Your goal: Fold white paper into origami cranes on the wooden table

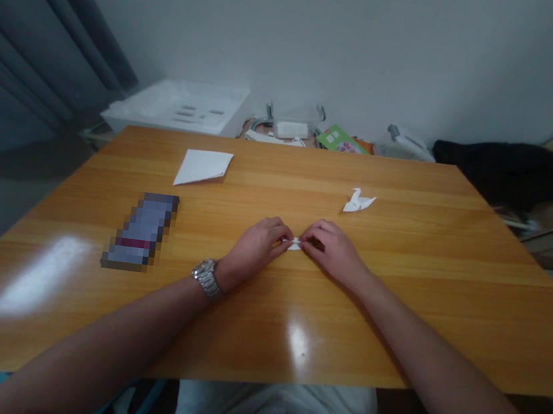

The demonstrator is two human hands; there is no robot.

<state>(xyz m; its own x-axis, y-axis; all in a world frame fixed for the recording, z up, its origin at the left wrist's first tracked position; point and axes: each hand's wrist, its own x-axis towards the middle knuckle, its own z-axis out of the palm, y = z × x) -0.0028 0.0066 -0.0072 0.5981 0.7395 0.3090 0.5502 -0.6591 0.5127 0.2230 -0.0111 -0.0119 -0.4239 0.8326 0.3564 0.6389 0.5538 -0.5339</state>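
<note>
Between my two hands is a small folded piece of white paper (295, 244), close to the wooden tabletop. My left hand (258, 248), with a metal watch on its wrist, pinches the paper's left side between thumb and fingers. The right side is pinched by my right hand (334, 251). My fingertips hide most of the paper's folds. Beyond my right hand stands a folded white paper bird (359, 202), touched by neither hand.
White paper sheets (204, 167) lie at the table's far left. A pixelated, phone-like dark device (142, 231) rests left of my left arm. Behind the wooden table (260, 339) are a white plastic bin (183, 105), a green booklet (340, 139) and dark cloth (507, 171).
</note>
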